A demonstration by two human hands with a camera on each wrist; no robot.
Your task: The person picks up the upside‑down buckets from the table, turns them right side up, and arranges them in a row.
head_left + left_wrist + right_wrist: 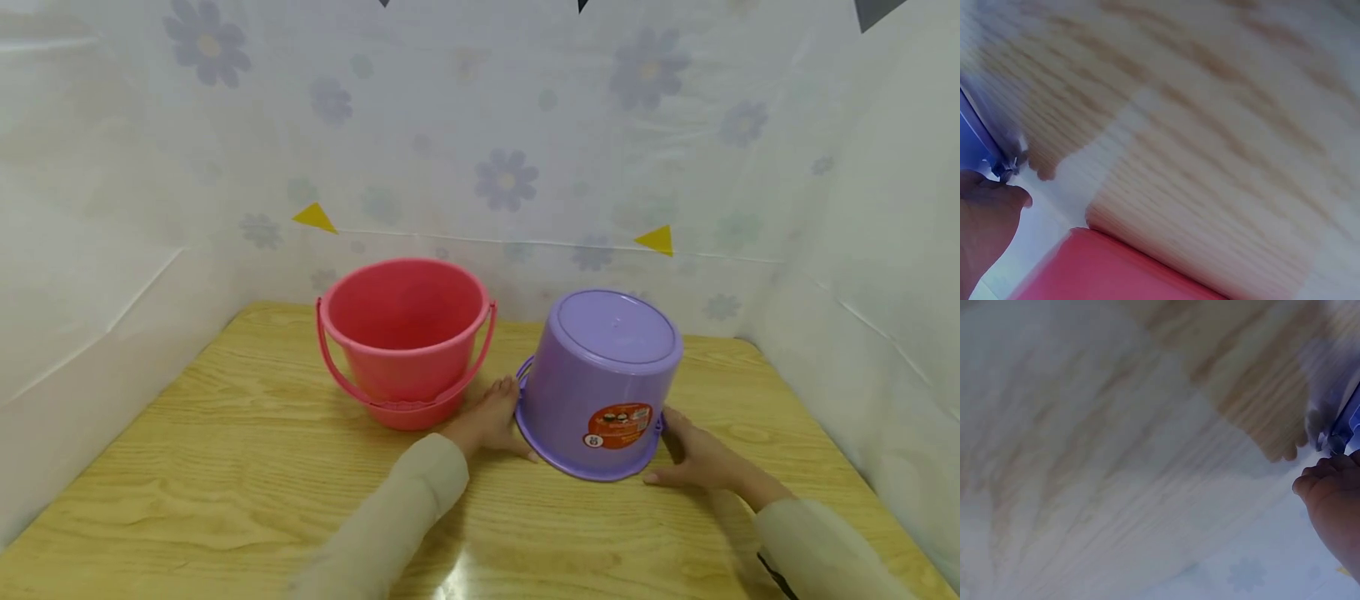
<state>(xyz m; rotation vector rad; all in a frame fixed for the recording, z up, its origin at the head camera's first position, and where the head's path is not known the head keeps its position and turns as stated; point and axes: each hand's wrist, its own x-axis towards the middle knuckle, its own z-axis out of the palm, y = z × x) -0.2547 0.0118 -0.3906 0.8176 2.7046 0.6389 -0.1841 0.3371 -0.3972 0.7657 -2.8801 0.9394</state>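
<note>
A purple bucket [600,392] stands upside down, its base facing up and an orange-red label on its near side. My left hand [495,419] lies against the left side of its rim, the thumb spread toward me. On the opposite side, my right hand [697,454] touches the rim near the handle joint, thumb apart from the fingers. Both wrist views show the fingertips beside the purple rim; how firmly they press is not visible. Left of the purple bucket, a red bucket [408,375] stands upright, its handle hanging down in front.
Beneath both buckets is a glossy wood-grain table [225,483]. A white flowered sheet [420,125] hangs behind it and along the sides. Two yellow triangles, a left one [316,218] and a right one [657,240], show on the back sheet. The red bucket is close to my left forearm.
</note>
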